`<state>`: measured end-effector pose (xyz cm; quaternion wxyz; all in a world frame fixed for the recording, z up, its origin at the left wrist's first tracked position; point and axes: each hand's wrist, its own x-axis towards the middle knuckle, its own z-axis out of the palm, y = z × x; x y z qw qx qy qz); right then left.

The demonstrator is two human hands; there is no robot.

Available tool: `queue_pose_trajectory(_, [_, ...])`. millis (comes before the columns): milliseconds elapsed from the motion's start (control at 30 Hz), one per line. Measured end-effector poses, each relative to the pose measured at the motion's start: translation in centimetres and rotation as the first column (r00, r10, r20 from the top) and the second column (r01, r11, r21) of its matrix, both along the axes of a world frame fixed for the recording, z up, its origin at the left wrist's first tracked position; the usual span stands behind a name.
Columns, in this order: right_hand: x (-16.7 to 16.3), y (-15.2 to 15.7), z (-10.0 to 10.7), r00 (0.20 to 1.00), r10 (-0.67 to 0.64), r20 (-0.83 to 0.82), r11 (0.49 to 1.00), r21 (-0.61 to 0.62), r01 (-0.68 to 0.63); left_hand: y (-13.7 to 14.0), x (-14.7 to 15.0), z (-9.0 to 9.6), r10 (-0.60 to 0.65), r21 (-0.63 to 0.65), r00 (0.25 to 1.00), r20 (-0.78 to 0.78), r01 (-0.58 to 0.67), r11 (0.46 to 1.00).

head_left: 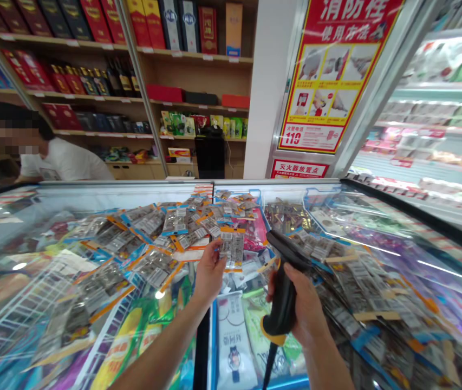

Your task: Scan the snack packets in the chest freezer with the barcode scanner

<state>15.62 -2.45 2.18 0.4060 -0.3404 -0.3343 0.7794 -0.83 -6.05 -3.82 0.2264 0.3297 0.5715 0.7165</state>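
Observation:
My right hand [306, 298] is wrapped round the grip of a black and yellow barcode scanner [282, 290], its head tilted up and to the left and its cable hanging down. My left hand [210, 271] pinches the left edge of a flat snack packet [233, 248] with orange ends and a printed label facing me. Many similar packets with blue or orange edges are heaped behind and left of it [145, 222]. On the right, another pile of packets [360, 287] spreads over the freezer glass.
Below my hands the freezer holds white and green bags [233, 341] and yellow-green bags [133, 341]. A white wire basket [31, 303] stands at left. A person in a white shirt [68, 160] is beyond the freezer, before shelves of boxes [198, 54]. A red poster [332, 81] hangs on the wall.

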Motion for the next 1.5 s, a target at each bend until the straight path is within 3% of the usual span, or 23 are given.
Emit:
queue_pose_trajectory(333, [0.7,0.1,-0.3,0.996,-0.003,-0.088,0.999,-0.043,-0.001,0.3,-0.4,-0.2,0.002,0.001,0.999,-0.041,-0.002,1.000])
queue_pose_trajectory(567, [1.3,0.2,0.5,0.987,-0.115,-0.112,0.992,0.046,0.120,0.4,-0.4,-0.5,-0.019,-0.049,0.994,-0.107,0.014,0.999])
queue_pose_trajectory(733, [2.1,0.0,1.4,0.962,-0.218,-0.166,0.959,0.144,0.242,3.6,2.4,-0.2,-0.128,-0.060,0.982,-0.139,0.120,0.991])
queue_pose_trajectory(833, [1.9,-0.8,1.7,0.943,-0.273,-0.192,0.936,0.175,0.307,5.9,5.0,0.3,-0.220,-0.065,0.949,-0.226,0.211,0.975])
queue_pose_trajectory(933, [0.6,-1.8,1.5,0.937,-0.288,-0.196,0.926,0.193,0.325,6.3,6.5,1.5,-0.257,-0.076,0.905,-0.338,0.246,0.966])
queue_pose_trajectory(1067, [-2.3,-3.5,0.7,0.955,-0.246,-0.166,0.943,0.189,0.275,2.6,3.1,4.0,-0.206,-0.083,0.860,-0.467,0.189,0.978])
queue_pose_trajectory(1233, [-4.1,-5.2,-0.6,0.970,-0.170,-0.173,0.962,0.186,0.202,-7.1,-8.4,6.2,-0.046,-0.083,0.815,-0.578,-0.003,0.997])
queue_pose_trajectory(1333, [-4.3,-5.9,-0.9,0.974,-0.143,-0.178,0.976,0.139,0.168,-13.0,-13.2,5.6,0.098,-0.081,0.657,-0.748,-0.237,0.968])
queue_pose_trajectory(1433, [-5.1,-6.9,-0.5,0.980,-0.133,-0.151,0.985,0.085,0.147,-16.6,-12.3,5.2,0.072,-0.095,0.671,-0.738,-0.209,0.973])
queue_pose_trajectory(1500, [-6.2,-8.0,0.1,0.980,-0.165,-0.111,0.983,0.066,0.173,-17.0,-9.2,5.7,-0.062,-0.194,0.797,-0.600,-0.070,0.978])
